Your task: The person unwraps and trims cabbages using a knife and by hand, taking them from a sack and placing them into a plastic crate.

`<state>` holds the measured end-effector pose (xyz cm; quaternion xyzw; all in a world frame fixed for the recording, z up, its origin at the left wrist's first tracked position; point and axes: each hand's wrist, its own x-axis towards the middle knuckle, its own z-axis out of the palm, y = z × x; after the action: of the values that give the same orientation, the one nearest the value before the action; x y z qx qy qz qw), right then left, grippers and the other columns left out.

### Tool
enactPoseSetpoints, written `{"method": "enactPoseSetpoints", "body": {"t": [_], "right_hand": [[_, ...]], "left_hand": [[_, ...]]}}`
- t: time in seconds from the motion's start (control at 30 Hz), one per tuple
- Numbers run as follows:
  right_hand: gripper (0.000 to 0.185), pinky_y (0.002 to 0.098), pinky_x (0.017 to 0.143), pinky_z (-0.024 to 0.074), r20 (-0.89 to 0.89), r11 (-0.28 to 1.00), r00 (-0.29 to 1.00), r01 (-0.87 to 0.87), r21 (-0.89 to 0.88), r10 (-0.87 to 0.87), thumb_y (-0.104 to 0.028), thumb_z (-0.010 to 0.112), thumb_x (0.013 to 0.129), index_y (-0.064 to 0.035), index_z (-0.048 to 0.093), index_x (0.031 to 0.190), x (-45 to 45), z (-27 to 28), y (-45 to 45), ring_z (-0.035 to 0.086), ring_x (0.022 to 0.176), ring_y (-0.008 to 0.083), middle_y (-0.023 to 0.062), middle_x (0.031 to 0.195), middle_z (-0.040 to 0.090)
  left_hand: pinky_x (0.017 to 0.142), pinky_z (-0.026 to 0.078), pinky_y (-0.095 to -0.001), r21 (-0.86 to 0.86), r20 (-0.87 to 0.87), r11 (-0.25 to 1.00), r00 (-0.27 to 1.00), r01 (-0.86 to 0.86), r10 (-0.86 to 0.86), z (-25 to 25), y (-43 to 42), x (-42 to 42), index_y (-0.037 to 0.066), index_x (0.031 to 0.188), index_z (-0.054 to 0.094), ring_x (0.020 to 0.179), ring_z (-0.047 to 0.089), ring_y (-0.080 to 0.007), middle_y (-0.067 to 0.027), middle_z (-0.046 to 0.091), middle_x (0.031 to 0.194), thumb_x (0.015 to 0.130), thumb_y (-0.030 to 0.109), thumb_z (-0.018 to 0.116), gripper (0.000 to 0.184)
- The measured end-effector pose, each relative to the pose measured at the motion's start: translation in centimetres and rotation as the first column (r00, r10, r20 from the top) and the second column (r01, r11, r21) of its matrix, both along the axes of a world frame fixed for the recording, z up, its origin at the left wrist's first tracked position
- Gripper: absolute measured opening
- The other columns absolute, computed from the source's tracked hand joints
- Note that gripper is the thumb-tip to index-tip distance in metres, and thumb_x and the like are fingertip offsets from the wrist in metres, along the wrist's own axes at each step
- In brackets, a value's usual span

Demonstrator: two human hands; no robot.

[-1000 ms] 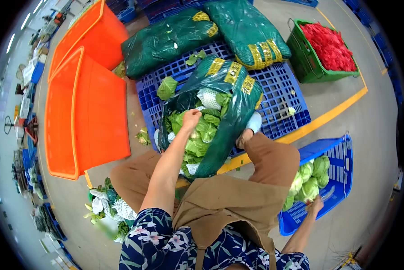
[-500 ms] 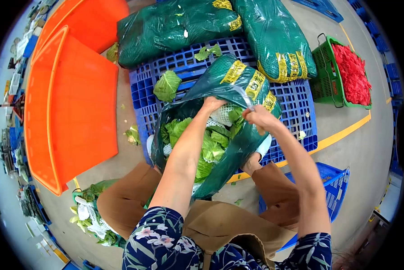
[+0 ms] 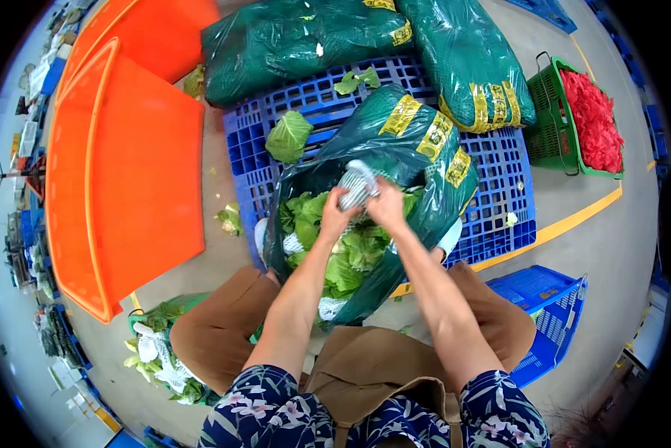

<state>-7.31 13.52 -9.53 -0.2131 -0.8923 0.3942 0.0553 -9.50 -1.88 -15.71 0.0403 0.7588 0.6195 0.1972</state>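
A green plastic bag (image 3: pixel 406 175) with yellow printed labels lies open in front of me, full of green cabbages (image 3: pixel 345 269), some in white foam nets. Over its mouth, my left hand (image 3: pixel 337 214) pinches the near left side of a white foam net (image 3: pixel 358 184). My right hand (image 3: pixel 385 205) closes on the right side of the same net, and its fingertips are partly hidden. Whether a cabbage is inside this net I cannot tell.
Beneath the bag is a blue pallet (image 3: pixel 499 175) bearing two more full bags (image 3: pixel 305 52) and a loose leaf (image 3: pixel 289 137). Orange bins (image 3: pixel 145 179) stand left. A green crate (image 3: pixel 550 119) of red material and a blue basket (image 3: pixel 548 299) stand right; leafy waste (image 3: pixel 160 358) fills a container lower left.
My right hand has moved left and down from the bag's edge, where it held a slim pale object. My left hand has drawn back toward me, and the foam net is now raised between both hands.
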Motion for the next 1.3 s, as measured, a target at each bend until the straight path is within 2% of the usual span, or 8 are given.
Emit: {"method": "enactPoseSetpoints", "body": {"t": [0.17,0.33,0.4,0.63,0.83,1.17,1.23,1.3], "right_hand": [[0.043,0.0377,0.104,0.0351,-0.052,0.962,0.987,-0.161,-0.219,0.153,-0.003,0.057,0.069,0.0048,0.062,0.11,7.4,3.7,-11.0,0.043,0.124,0.0376,0.022,0.131,0.049],[0.06,0.03,0.088,0.0444,-0.062,0.86,0.988,0.09,-0.502,-0.14,0.002,0.051,0.075,-0.0024,0.044,0.134,10.0,-2.8,-12.0,0.056,0.105,0.02,0.0139,0.118,0.057],[0.063,0.0318,0.094,0.0412,0.061,0.818,0.993,0.116,-0.564,-0.098,0.0,0.054,0.074,0.0014,0.039,0.135,10.0,-3.5,-11.0,0.054,0.111,0.0262,0.0185,0.125,0.053],[0.032,0.0325,0.069,0.0478,0.045,0.81,0.937,0.322,-0.491,-0.345,-0.006,0.055,0.077,-0.0002,0.062,0.108,3.9,3.9,-3.9,0.061,0.072,0.0212,0.0117,0.083,0.066],[0.038,0.0341,0.094,0.0405,-0.093,0.906,0.996,-0.032,-0.422,-0.008,-0.016,0.06,0.08,-0.0025,0.059,0.116,0.8,0.5,-3.9,0.053,0.112,0.0285,0.019,0.125,0.054],[0.026,0.0442,0.085,0.0424,-0.11,0.946,0.941,-0.323,-0.024,0.319,0.006,0.063,0.059,-0.001,0.056,0.083,11.2,-4.3,-5.6,0.053,0.1,0.0363,0.0156,0.1,0.056],[0.024,0.0443,0.085,0.0418,-0.034,0.908,0.908,-0.419,-0.014,0.418,0.007,0.062,0.058,-0.001,0.056,0.08,13.4,-5.3,-4.6,0.052,0.1,0.0358,0.0152,0.099,0.056],[0.022,0.0445,0.086,0.0411,-0.101,0.903,0.899,-0.429,-0.009,0.426,0.008,0.061,0.058,-0.0009,0.057,0.078,14.0,-4.7,-4.8,0.052,0.1,0.0353,0.0151,0.097,0.057]], "left_hand": [[0.088,0.047,-0.0309,0.274,0.485,0.882,0.847,-0.384,0.218,2.4,-6.8,7.1,0.0,0.114,0.054,0.103,0.058,-0.0188,-0.0087,0.059,0.117,0.083,-0.002,0.058,0.031],[0.094,0.042,-0.0308,0.092,-0.056,0.964,0.966,-0.248,0.254,8.5,-4.7,0.7,-0.001,0.116,0.054,0.109,0.054,-0.0192,-0.0119,0.058,0.114,0.085,0.004,0.058,0.032],[0.102,0.035,-0.0375,-0.233,-0.494,0.962,0.834,0.145,-0.245,8.4,-2.9,-3.5,0.006,0.118,0.056,0.12,0.047,-0.0302,-0.0153,0.054,0.123,0.079,0.016,0.065,0.041],[0.096,0.041,-0.0432,-0.537,-0.312,0.789,0.798,0.3,-0.516,8.3,-0.5,-5.3,0.015,0.121,0.054,0.117,0.042,-0.0343,-0.0127,0.05,0.12,0.07,0.012,0.069,0.054],[0.084,0.045,-0.0431,-0.488,-0.454,0.867,0.819,0.101,-0.351,5.7,-4.5,-1.4,0.01,0.115,0.057,0.096,0.051,-0.036,-0.0159,0.052,0.098,0.069,0.001,0.064,0.046],[0.082,0.048,-0.0474,-0.748,0.035,0.642,0.955,-0.17,0.294,-5.3,-9.9,-2.4,0.013,0.11,0.064,0.095,0.058,-0.0464,-0.0245,0.06,0.105,0.08,0.019,0.06,0.031],[0.077,0.051,-0.046,-0.766,0.184,0.588,0.965,0.261,-0.189,-7.7,-11.7,-6.4,0.009,0.111,0.063,0.091,0.062,-0.0423,-0.0209,0.065,0.102,0.079,0.022,0.062,0.034],[0.068,0.051,-0.0467,-0.547,0.474,0.789,0.88,0.28,0.017,3.5,-8.1,-8.7,0.005,0.111,0.062,0.084,0.063,-0.0343,-0.0165,0.066,0.097,0.077,0.02,0.063,0.038]]}}
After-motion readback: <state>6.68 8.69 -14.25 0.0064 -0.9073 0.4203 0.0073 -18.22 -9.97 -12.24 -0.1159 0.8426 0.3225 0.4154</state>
